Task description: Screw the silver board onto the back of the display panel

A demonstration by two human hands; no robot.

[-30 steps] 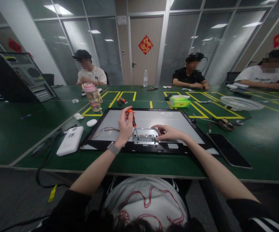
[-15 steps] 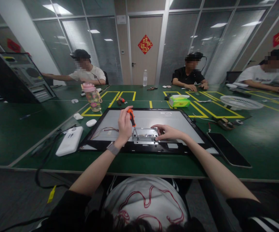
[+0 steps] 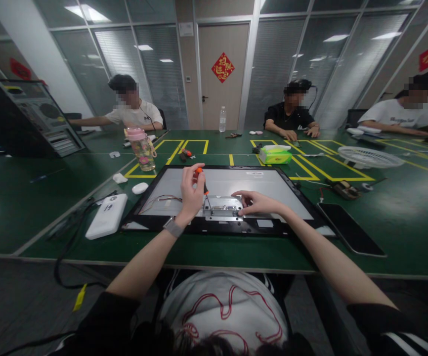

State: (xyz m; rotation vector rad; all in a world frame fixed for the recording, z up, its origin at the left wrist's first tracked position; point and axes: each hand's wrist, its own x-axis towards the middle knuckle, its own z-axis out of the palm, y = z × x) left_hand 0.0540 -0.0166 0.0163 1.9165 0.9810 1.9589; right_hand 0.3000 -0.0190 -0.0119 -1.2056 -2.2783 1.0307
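Left hand: I clamp one screwdriver, tip at 8 o'clock on one metal plate
Right hand: thumb and fingers apart, plate's 3 o'clock
Panel: one, under plate, my 12 o'clock

Screwdriver: orange-and-black handle. Panel: silver-grey, bordered in black. Tabletop: dark green — marked with yellow lines. Bottle: pink lid, floral-patterned body. Tissue pack: bright green. Phone: black screen. Watch band: grey. Door sign: red — gold characters.
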